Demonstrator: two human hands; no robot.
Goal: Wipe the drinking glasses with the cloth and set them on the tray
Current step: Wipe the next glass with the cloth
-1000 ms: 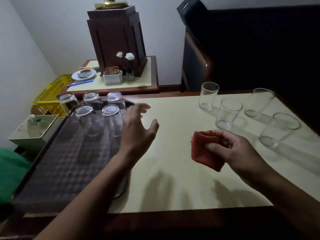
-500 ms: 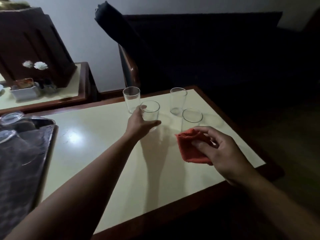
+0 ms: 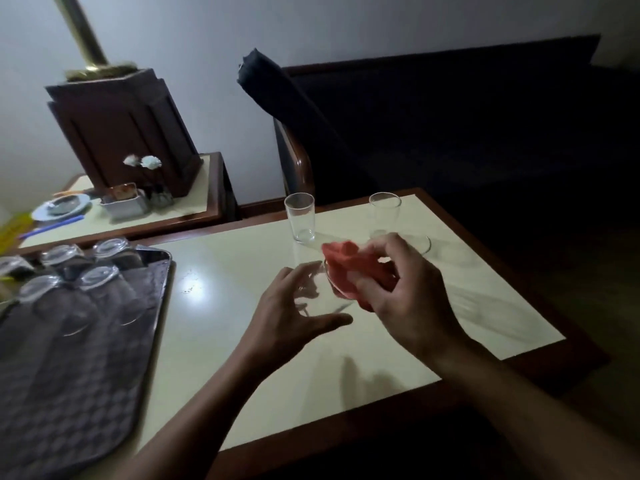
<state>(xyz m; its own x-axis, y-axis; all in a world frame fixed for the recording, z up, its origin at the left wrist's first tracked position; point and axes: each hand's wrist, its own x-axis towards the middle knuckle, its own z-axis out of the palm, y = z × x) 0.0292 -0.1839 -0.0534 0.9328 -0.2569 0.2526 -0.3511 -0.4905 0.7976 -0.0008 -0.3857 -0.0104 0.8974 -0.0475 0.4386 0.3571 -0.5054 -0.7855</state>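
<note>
Left fingers (image 3: 295, 276) round glass (image 3: 320, 299), right fingers (image 3: 394, 244) pinching cloth (image 3: 346, 261)

Both my forearms reach in from the near edge and converge at mid-scene. My left grip (image 3: 291, 313) curls its fingers over the glass (image 3: 323, 301), with the thumb stretched rightward beneath it. My right grip (image 3: 408, 292), its back toward me, pinches the cloth (image 3: 349, 265) between thumb and fingertips against the glass's open end.

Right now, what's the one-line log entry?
step: wiping | left hand: holds glass | right hand: holds cloth at its mouth | tray: five inverted glasses | table: three upright glasses
</note>
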